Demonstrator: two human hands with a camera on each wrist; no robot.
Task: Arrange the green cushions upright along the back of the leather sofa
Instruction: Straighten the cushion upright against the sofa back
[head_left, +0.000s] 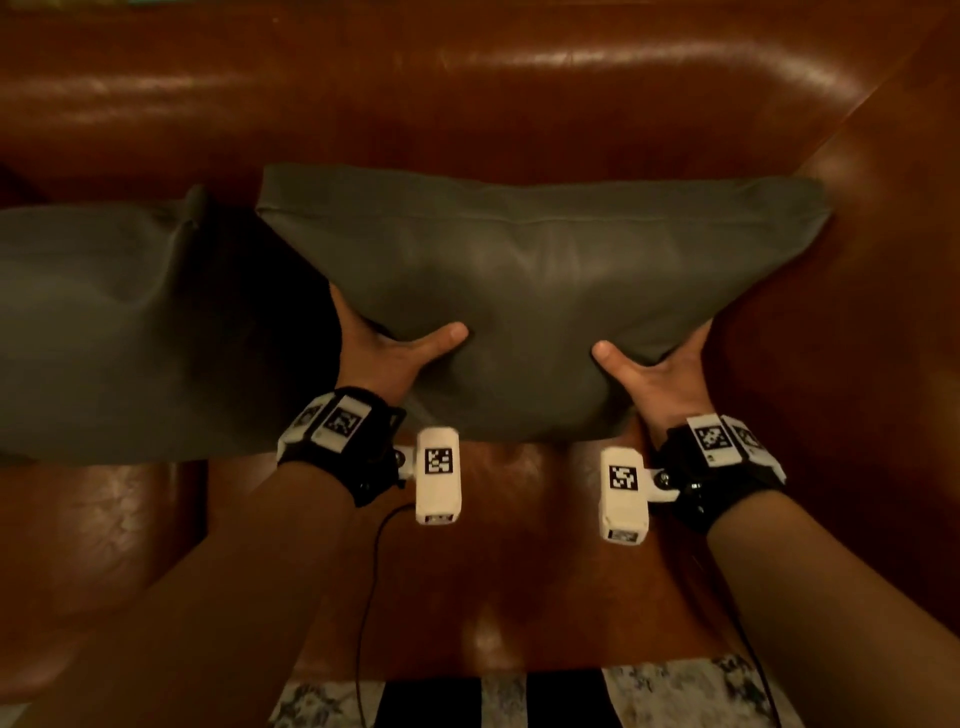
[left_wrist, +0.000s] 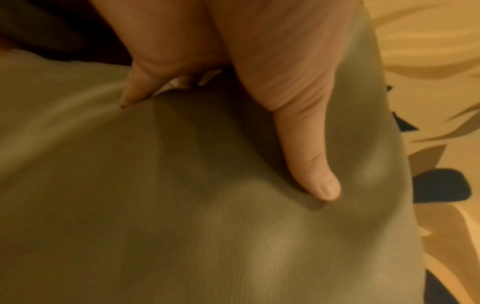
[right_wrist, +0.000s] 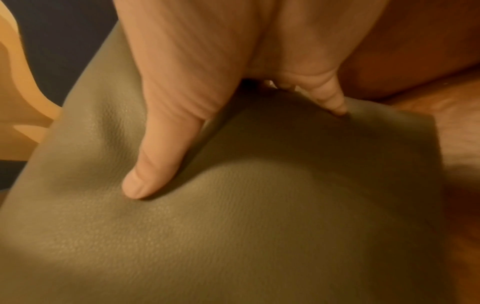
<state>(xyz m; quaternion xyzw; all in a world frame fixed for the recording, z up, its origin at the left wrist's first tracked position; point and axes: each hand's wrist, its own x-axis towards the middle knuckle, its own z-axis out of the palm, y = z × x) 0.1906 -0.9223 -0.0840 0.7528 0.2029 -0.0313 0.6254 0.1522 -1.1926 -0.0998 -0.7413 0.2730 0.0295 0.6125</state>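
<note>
A grey-green leather cushion (head_left: 540, 280) (left_wrist: 207, 226) (right_wrist: 233, 226) is held above the seat of the brown leather sofa (head_left: 467, 119), near its right arm. My left hand (head_left: 387, 353) (left_wrist: 233, 86) grips its lower left edge, thumb pressed into the front face and fingers hidden behind. At the lower right edge my right hand (head_left: 654, 369) (right_wrist: 233, 86) grips it the same way. A second green cushion (head_left: 114, 322) leans at the left, touching the first one's upper left corner.
The sofa's right arm (head_left: 883, 260) rises just beside the held cushion. Bare brown seat (head_left: 493, 545) shows below my wrists. A patterned black-and-white rug (head_left: 545, 696) lies at the sofa's front edge. Thin cables hang from both wrist cameras.
</note>
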